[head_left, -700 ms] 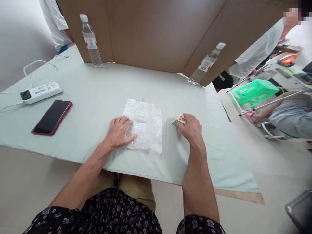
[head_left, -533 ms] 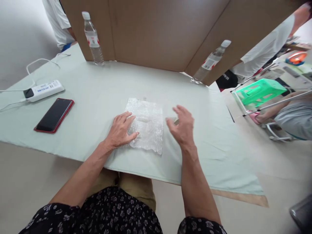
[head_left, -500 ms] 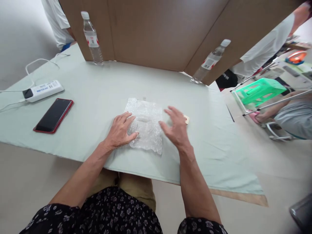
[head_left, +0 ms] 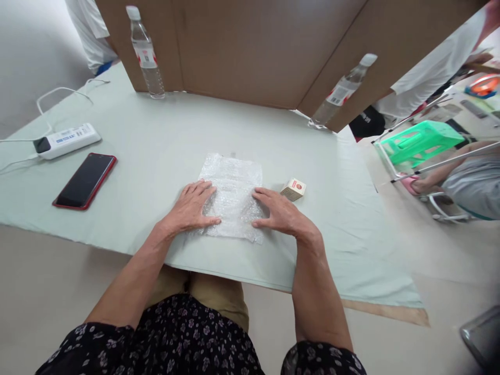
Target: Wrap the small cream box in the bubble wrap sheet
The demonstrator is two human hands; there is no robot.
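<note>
A sheet of bubble wrap lies flat on the pale green table cloth in front of me. My left hand rests palm down on the sheet's left edge, fingers spread. My right hand lies flat on its right edge, fingers spread too. Neither hand holds anything. A small cardboard box with a red mark stands on the cloth just right of the sheet, beyond my right fingers and apart from them.
A red phone and a white power strip lie at the left. Two water bottles stand against a brown cardboard screen at the back. A green stool and other people are at the right.
My right hand let go of the small box, swung left and came down flat on the bubble wrap's right edge. My left hand stayed on the left edge.
</note>
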